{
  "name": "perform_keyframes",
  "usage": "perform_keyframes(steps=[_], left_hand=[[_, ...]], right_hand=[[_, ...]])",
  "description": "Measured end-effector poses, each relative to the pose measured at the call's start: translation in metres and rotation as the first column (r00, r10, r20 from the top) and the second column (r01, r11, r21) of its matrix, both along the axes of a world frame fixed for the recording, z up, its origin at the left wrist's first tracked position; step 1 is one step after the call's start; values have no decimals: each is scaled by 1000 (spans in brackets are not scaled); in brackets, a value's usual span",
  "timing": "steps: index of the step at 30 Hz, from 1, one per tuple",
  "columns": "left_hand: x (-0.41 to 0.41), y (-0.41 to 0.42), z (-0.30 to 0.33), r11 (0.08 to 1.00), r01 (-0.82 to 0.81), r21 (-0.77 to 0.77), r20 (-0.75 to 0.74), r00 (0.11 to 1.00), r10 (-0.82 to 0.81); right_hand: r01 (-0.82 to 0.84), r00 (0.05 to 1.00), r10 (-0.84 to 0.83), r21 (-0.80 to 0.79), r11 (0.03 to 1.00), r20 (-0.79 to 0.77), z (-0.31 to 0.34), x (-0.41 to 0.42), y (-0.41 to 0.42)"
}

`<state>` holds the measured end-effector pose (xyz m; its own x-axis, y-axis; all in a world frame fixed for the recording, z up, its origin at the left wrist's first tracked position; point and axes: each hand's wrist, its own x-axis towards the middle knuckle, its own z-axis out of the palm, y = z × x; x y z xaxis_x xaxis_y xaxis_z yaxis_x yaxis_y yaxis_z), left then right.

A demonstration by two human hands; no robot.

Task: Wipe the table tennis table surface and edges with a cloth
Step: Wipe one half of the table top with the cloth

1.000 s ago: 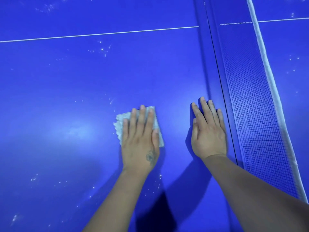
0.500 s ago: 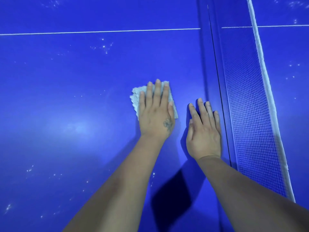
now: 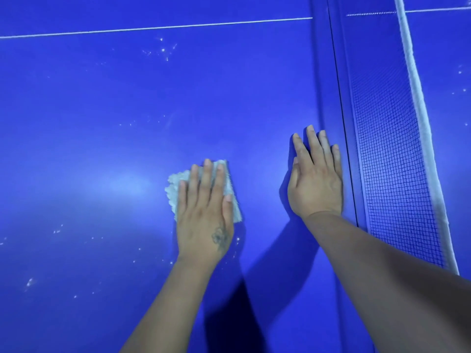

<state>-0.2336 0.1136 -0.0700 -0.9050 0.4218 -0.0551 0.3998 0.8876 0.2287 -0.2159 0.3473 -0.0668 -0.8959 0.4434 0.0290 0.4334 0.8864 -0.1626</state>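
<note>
White specks are dotting the blue table; the left hand is pressing flat, fingers straight, on a pale cloth at mid-surface; it looks soft, light, limp, best handled under a spread palm; the right hand is lying open, bracing beside the net.

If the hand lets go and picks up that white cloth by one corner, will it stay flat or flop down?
Probably flop: the cloth looks soft, with frayed, crumpled edges. It likely weighs little, since it looks thin under the flat left hand. It seems to slide easily on the glossy table.
</note>
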Motion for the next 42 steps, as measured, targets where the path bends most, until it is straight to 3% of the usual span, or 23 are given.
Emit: perform_keyframes(steps=[8,14,21,28,34,38,42], left_hand=[[-61,51,-8,975,-209,74,10,978,209],[-9,83,-5,996,-6,86,-29,1000,9],[83,28,2,995,103,-18,11,995,-103],[74,-47,5,999,-24,-29,19,1000,25],[0,-27,-7,988,-151,34,-19,988,151],[-10,13,-11,991,-118,61,-37,992,121],[55,29,-1,997,34,66,-41,999,-31]], right_hand=[[-3,1000,3,8,1000,-23,0,1,-2],[1,999,-1,-2,1000,-38,0,-1,-3],[0,1000,0,-3,1000,-27,-2,1,-2],[8,999,-9,-30,1000,-41,-2,2,-2],[-2,999,0,-42,999,-42,0,5,-4],[-16,994,13,-28,999,-108,0,7,-7],[-123,975,120,-6,992,-185,4,20,-13]])
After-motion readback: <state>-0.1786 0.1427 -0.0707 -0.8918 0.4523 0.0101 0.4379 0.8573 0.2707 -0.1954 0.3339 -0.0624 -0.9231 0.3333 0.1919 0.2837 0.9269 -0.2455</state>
